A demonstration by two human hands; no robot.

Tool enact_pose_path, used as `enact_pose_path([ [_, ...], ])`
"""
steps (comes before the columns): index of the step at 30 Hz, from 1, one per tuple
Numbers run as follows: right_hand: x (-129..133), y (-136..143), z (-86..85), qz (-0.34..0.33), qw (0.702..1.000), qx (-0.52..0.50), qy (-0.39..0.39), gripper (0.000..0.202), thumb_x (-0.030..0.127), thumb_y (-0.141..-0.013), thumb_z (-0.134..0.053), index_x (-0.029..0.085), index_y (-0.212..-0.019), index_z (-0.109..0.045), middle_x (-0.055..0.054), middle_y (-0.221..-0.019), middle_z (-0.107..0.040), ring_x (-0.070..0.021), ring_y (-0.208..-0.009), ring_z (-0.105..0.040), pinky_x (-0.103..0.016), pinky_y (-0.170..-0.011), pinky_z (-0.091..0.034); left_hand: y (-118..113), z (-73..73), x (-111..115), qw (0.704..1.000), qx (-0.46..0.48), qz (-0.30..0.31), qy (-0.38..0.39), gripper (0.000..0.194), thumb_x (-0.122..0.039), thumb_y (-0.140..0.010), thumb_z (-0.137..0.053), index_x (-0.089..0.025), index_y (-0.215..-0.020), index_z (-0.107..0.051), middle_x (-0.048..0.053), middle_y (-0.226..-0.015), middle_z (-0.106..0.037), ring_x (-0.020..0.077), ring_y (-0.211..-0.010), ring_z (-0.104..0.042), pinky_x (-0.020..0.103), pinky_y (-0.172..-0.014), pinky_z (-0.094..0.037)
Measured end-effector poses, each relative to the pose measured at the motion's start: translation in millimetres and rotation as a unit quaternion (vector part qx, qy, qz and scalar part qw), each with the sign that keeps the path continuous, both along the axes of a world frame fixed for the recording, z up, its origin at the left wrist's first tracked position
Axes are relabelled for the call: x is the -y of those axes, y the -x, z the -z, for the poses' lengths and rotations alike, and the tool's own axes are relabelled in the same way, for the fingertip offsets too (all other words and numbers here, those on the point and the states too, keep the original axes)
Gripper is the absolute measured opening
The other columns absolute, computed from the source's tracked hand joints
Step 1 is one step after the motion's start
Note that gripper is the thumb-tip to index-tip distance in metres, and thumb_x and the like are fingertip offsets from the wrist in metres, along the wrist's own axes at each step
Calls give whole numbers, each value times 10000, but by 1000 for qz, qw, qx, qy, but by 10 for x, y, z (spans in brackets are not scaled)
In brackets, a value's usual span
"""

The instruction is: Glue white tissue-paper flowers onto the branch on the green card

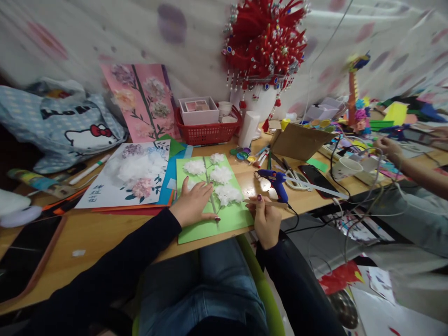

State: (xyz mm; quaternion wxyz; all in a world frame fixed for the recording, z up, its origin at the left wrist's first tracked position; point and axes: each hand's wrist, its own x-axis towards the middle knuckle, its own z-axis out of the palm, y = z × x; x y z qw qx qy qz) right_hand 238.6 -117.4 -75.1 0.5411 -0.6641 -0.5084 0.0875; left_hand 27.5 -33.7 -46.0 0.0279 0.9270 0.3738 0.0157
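Note:
A light green sheet point(196, 232) lies at the table's front edge, with several white fluffy flowers point(221, 175) and a grey stem on it. My left hand point(193, 201) rests on the sheet's left half, fingers spread, holding nothing. At the sheet's right edge, my right hand point(268, 221) pinches a thin wooden stick point(271, 203), whose tip points left toward the lowest white flower. Just beyond my right hand lies a blue glue gun point(276, 181) with a clear glue stick in its back.
White flower artwork point(101, 184) lies left on coloured sheets. Behind are a pink flower panel point(140, 100), red basket point(210, 133) and red beaded headdress point(269, 51). Scissors point(297, 179), a black phone point(318, 181) and cables lie right. Another person's hand point(388, 147) is far right.

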Motion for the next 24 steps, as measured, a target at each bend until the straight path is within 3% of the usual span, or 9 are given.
enact_pose_path([
  [3,9,8,-7,5,1000,-14,4,481,524,-958,-375,164,-848,-673,-68,-652,-705,-183,-585,-675,-282,-582,-518,38,-44,22,1000,13,15,-8,697,-658,-851,-510,-206,-1382,-493,139,-1481,-451,359,-1378,-352,645,-1134,4],
  [5,22,11,-5,11,999,-38,3,471,523,-954,-395,160,-858,-679,-65,-657,-711,-182,-583,-680,-277,-574,-523,153,-151,-11,998,48,14,-26,525,-585,-900,-492,-251,-1297,-569,91,-1434,-520,329,-1350,-401,618,-1144,-28],
  [7,38,8,5,22,998,-65,-1,467,530,-946,-414,162,-848,-684,-55,-639,-708,-179,-563,-675,-273,-559,-527,350,-300,-101,991,108,-48,-61,340,-461,-953,-454,-283,-1176,-639,35,-1325,-621,277,-1275,-490,576,-1150,-92],
  [11,58,-6,47,48,996,-75,-26,471,523,-948,-421,159,-829,-696,-46,-612,-697,-181,-551,-660,-288,-565,-514,801,-525,-356,951,165,-243,-93,226,-315,-901,-495,-247,-988,-692,30,-1056,-729,242,-1069,-610,458,-1030,-361],
  [14,64,9,68,71,990,-108,-53,454,503,-950,-436,150,-833,-696,-39,-599,-679,-179,-545,-644,-297,-570,-501,939,-482,-463,941,120,-314,-28,229,-370,-845,-553,-237,-962,-698,51,-1025,-718,288,-1052,-604,447,-901,-444],
  [18,94,62,34,62,983,-114,-126,422,447,-963,-434,159,-788,-688,-21,-575,-642,-169,-570,-635,-304,-620,-511,832,-298,-487,932,67,-356,10,261,-426,-826,-576,-224,-933,-704,100,-1107,-661,343,-1107,-553,503,-898,-435],
  [20,116,82,9,17,988,-78,-134,396,411,-971,-425,171,-802,-692,-20,-588,-651,-170,-587,-646,-301,-624,-519,778,-253,-494,928,64,-366,17,233,-407,-825,-574,-226,-886,-707,99,-1126,-651,351,-1133,-533,517,-916,-420],
  [24,121,92,0,-82,995,23,-57,369,371,-976,-412,182,-857,-706,-36,-674,-702,-166,-606,-666,-284,-611,-520,845,-296,-515,916,105,-383,55,189,-384,-805,-580,-224,-785,-679,60,-992,-705,311,-1054,-581,474,-902,-430],
])
